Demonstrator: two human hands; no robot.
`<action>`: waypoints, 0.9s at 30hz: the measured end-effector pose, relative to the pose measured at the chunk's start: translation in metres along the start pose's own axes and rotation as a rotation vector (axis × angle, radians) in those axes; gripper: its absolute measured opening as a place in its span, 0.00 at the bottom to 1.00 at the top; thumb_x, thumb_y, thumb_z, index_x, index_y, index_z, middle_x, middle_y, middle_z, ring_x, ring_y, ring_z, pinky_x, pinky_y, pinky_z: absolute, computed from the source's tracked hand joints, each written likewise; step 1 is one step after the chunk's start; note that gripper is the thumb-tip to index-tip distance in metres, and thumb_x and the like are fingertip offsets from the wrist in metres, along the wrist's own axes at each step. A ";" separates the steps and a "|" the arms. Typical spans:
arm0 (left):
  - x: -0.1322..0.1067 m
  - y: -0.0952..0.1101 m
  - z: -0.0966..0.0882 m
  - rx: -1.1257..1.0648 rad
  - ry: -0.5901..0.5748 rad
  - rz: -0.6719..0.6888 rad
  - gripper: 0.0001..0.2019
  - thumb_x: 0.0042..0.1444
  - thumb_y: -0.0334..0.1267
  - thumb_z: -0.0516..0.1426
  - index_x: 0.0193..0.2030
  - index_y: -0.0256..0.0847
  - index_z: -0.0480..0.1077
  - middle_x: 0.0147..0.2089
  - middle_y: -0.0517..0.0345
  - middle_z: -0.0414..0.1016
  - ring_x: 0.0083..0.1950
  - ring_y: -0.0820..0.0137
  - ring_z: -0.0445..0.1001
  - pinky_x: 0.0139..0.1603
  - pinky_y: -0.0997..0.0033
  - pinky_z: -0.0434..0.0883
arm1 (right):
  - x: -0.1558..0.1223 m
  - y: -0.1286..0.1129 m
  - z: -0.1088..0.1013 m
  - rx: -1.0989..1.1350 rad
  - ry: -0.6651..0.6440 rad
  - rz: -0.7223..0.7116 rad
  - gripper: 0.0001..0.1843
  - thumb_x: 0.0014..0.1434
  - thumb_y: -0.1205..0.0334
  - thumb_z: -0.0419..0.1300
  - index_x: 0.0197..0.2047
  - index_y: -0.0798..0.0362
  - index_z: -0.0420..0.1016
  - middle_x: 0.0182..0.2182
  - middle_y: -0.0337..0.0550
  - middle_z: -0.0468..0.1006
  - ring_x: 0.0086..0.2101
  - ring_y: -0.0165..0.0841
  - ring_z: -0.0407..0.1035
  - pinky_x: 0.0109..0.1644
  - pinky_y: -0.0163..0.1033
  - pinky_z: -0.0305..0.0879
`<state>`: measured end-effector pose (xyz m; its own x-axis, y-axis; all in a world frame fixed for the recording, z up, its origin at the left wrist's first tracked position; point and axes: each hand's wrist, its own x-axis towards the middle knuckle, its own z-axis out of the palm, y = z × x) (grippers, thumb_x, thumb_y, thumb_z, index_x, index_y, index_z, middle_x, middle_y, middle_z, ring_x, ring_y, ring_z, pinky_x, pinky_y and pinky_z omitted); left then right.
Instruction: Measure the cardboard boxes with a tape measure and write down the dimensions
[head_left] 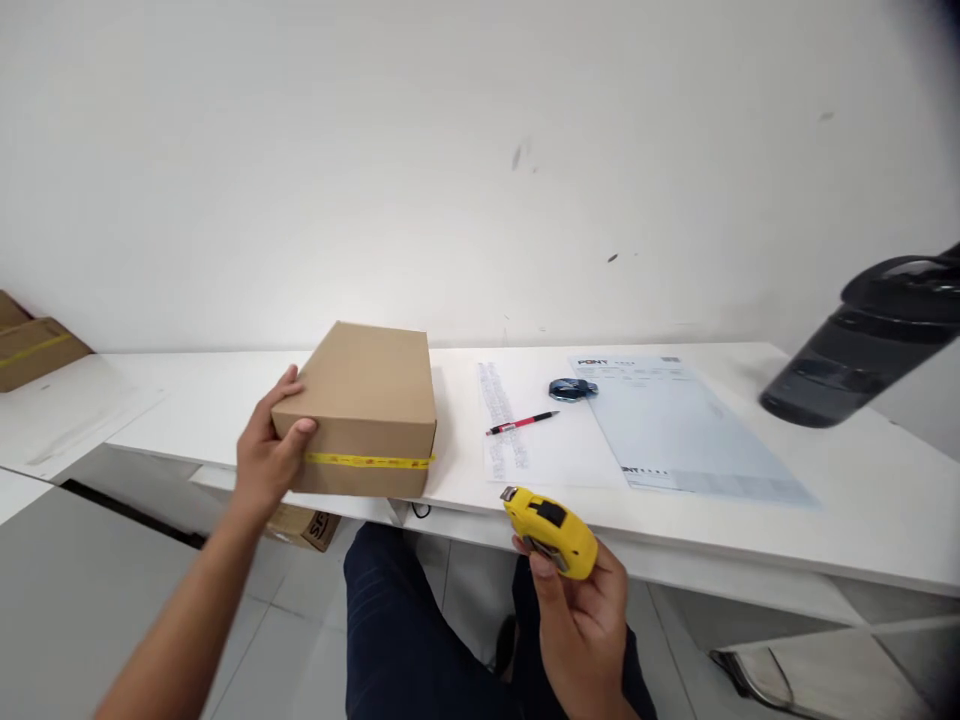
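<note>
My left hand (271,445) grips the left front corner of a brown cardboard box (375,375), thumb on the near side and fingers along the left. A yellow strip with red print (367,461) runs across the box's front face. The box lies on a white table (465,500) close to its front edge. In my right hand (577,620) is a yellow tape measure (551,530) with a black button, held in front of the table edge. Its metal end tab shows at the case mouth, with no blade drawn out.
Right of the box lie a handwritten sheet (551,460), a red and black pen (523,422), a dark shiny object (571,389) and a printed sheet in a clear sleeve (682,430). A dark bottle (847,350) stands far right. More boxes (41,350) are far left; another (304,526) sits below.
</note>
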<state>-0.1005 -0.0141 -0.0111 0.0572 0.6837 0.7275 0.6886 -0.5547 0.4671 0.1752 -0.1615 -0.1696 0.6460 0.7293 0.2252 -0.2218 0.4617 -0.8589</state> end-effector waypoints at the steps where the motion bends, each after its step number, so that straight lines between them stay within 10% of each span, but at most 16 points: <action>1: -0.014 -0.009 0.005 -0.040 0.088 -0.026 0.25 0.64 0.60 0.56 0.58 0.45 0.68 0.71 0.44 0.66 0.72 0.56 0.65 0.72 0.50 0.64 | 0.004 -0.002 0.004 0.010 -0.006 0.011 0.24 0.59 0.58 0.71 0.55 0.51 0.68 0.45 0.51 0.85 0.39 0.41 0.83 0.43 0.46 0.82; 7: -0.074 -0.021 0.041 -0.068 0.115 -0.002 0.25 0.65 0.56 0.56 0.62 0.45 0.65 0.71 0.38 0.65 0.72 0.53 0.64 0.70 0.46 0.66 | 0.040 -0.025 0.027 0.041 -0.141 0.058 0.23 0.59 0.53 0.70 0.54 0.50 0.71 0.41 0.46 0.84 0.32 0.34 0.79 0.42 0.45 0.79; 13: -0.074 0.047 0.021 0.135 0.009 0.485 0.34 0.59 0.50 0.65 0.68 0.47 0.59 0.62 0.44 0.75 0.66 0.57 0.72 0.72 0.45 0.62 | 0.058 -0.050 0.045 0.006 -0.484 0.110 0.23 0.65 0.47 0.64 0.59 0.48 0.74 0.39 0.42 0.79 0.28 0.28 0.69 0.32 0.36 0.73; 19: -0.079 0.094 0.006 0.236 0.024 0.833 0.14 0.62 0.32 0.63 0.54 0.39 0.73 0.45 0.54 0.85 0.45 0.71 0.83 0.69 0.60 0.66 | 0.033 -0.063 0.053 -0.029 -0.743 0.112 0.23 0.67 0.48 0.61 0.63 0.43 0.73 0.40 0.42 0.80 0.29 0.30 0.70 0.31 0.35 0.73; 24: -0.066 0.042 -0.009 0.355 0.174 0.710 0.18 0.61 0.29 0.61 0.55 0.52 0.72 0.45 0.65 0.84 0.42 0.70 0.83 0.68 0.56 0.66 | 0.065 -0.058 0.047 -0.071 -0.521 -0.003 0.27 0.63 0.49 0.66 0.64 0.42 0.73 0.45 0.43 0.79 0.31 0.29 0.70 0.33 0.37 0.73; 27: -0.054 -0.013 -0.020 0.364 0.192 0.431 0.15 0.64 0.34 0.58 0.56 0.49 0.73 0.50 0.53 0.83 0.49 0.63 0.81 0.60 0.55 0.73 | 0.113 -0.046 0.043 0.028 -0.314 -0.057 0.28 0.59 0.47 0.68 0.62 0.40 0.74 0.41 0.39 0.76 0.29 0.27 0.66 0.31 0.36 0.68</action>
<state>-0.1269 -0.0529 -0.0462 0.2784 0.3164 0.9069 0.8379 -0.5415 -0.0682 0.2265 -0.0786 -0.0851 0.4018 0.8200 0.4076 -0.2140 0.5168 -0.8289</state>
